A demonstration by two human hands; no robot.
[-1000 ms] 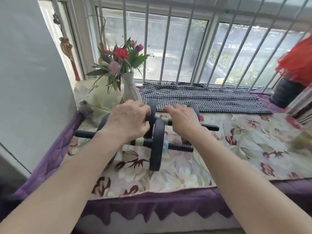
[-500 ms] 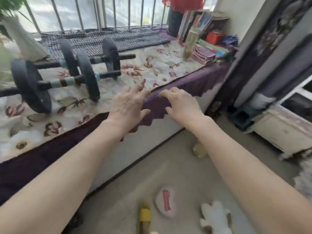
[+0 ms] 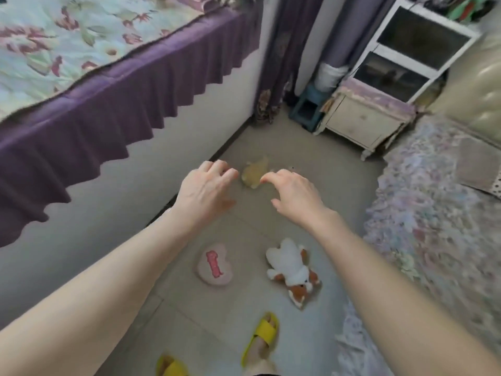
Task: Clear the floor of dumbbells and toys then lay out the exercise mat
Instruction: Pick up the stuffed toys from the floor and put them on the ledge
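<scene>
View swung off the dumbbells to floor, empty hands (image 3: 249, 194) spread above yellow toy (image 3: 253, 173)

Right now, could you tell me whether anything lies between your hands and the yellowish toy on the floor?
Nothing visible does. The left hand and right hand are both open and empty, with the yellowish toy showing between them on bare floor. How far above it they are, I cannot tell.

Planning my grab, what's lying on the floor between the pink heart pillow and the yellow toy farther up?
Only bare floor in the head view, between the pink heart pillow and yellow toy; the open left hand hangs over that stretch.
</scene>
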